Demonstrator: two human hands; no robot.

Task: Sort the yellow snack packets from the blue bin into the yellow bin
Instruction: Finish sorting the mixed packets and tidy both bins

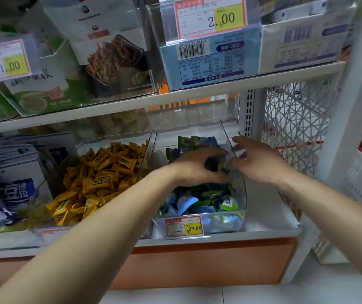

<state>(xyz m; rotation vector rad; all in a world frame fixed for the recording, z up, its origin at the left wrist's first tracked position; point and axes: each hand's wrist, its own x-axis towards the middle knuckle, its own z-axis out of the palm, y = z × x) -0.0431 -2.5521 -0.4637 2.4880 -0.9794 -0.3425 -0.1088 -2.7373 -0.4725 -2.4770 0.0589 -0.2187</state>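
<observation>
Two bare hands reach into a clear shelf bin of blue and green packets.
At left, the yellow bin (114, 136) is heaped with yellow snack packets (101, 172). The left hand (194, 166) curls round a dark packet (216, 164) in the blue bin (242, 194). The right hand (256, 161) hovers with fingers spread wide. No yellow packet shows plainly there, so sorting may be near done. Price tags read 1.00 (4, 60), 2.00 (210, 17) and 29.80 (184, 227).

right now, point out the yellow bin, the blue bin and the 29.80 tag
yellow bin (61, 163), head view, its clear left wall
blue bin (226, 222), head view, front wall right of the tag
29.80 tag (183, 227), head view, middle of the tag
</observation>
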